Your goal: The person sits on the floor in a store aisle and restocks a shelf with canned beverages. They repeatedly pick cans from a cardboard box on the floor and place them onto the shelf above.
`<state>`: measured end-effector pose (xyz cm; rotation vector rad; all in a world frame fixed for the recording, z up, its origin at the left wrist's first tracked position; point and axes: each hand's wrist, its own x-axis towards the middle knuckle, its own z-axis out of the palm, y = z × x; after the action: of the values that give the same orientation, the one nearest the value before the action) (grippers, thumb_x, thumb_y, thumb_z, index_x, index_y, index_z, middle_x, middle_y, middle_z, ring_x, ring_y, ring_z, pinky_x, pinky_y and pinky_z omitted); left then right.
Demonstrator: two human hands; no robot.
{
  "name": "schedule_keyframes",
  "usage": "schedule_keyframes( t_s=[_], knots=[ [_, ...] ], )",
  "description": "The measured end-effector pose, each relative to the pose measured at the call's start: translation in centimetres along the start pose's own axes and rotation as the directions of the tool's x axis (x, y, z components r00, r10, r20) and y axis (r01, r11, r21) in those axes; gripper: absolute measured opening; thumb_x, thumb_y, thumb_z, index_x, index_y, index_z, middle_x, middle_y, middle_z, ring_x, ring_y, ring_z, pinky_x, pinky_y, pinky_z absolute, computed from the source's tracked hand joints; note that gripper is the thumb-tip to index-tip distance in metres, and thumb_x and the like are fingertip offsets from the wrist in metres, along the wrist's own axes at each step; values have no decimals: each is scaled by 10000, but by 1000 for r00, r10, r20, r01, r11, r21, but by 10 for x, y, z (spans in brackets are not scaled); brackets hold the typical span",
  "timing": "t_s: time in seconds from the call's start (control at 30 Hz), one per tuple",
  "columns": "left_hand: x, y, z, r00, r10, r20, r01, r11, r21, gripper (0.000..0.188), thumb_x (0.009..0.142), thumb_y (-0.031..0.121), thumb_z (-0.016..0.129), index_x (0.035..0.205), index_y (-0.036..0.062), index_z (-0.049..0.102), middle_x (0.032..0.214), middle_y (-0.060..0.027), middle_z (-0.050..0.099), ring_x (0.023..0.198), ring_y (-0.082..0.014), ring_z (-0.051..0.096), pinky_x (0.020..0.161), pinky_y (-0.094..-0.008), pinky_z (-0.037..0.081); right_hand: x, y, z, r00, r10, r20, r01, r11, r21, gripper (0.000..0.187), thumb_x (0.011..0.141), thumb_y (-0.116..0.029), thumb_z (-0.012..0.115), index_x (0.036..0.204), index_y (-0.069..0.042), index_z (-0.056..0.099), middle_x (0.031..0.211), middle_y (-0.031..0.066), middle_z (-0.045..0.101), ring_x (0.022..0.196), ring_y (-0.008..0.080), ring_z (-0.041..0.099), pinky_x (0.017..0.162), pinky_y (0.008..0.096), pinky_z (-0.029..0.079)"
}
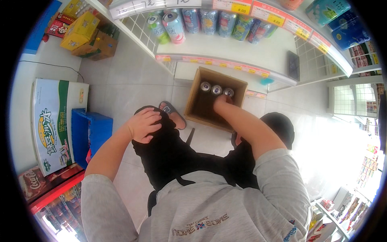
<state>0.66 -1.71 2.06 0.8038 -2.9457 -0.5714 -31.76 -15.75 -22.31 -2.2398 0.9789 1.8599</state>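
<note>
An open cardboard box stands on the floor in front of me. Inside it, three upright drink cans form a row along the far wall: the left can, the middle can and the right can. My right hand reaches down into the box and closes on the near side of the right can; its fingertips are partly hidden. My left hand lies on my left knee, fingers somewhat apart, holding nothing.
Above the box, a white shelf carries several upright drink cans at its back and a dark phone at its right end. A blue crate and a white printed carton stand at left. Stacked boxes are farther back.
</note>
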Motion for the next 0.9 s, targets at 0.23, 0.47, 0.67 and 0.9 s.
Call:
schedule_keyframes(
  t_s=[0.23, 0.47, 0.67, 0.9],
  knots=[
    [15, -11, -3, 999, 45, -9, -44, 999, 15, 525, 646, 368, 620, 1081, 73, 638, 1242, -193, 583, 1229, -397, 520, 1102, -580, 369, 19, 13, 16, 985, 37, -171, -41, 999, -19, 275, 856, -200, 696, 1109, -118, 767, 1102, 96, 739, 954, 311, 721, 688, 531, 595],
    [1, 0, -5, 1000, -4, 13, 4, 1000, 4, 536, 640, 365, 623, 1085, 66, 635, 1240, -201, 585, 1225, -399, 521, 1101, -582, 370, -137, 76, -84, 765, -320, -559, 514, 826, 230, 319, 864, -341, 697, 1025, -75, 765, 1106, 153, 720, 1002, 333, 687, 823, 462, 551],
    [4, -1, -5, 1000, 0, 14, 0, 1000, 6, 534, 648, 366, 614, 1089, 65, 631, 1239, -205, 585, 1229, -401, 521, 1099, -584, 372, -201, 190, -114, 328, 183, -927, 684, 631, 366, 352, 901, -451, 633, 1055, -138, 682, 1049, 151, 717, 971, 341, 685, 836, 471, 542],
    [6, -6, -3, 1000, 21, -8, -21, 1000, 19, 516, 659, 370, 606, 1079, 72, 634, 1232, -201, 589, 1231, -400, 523, 1105, -583, 368, -168, 295, -63, -351, 717, -602, 285, 694, 661, 364, 833, -379, 709, 1129, -168, 680, 1121, 126, 678, 1098, 352, 600, 900, 488, 518]
  ],
)
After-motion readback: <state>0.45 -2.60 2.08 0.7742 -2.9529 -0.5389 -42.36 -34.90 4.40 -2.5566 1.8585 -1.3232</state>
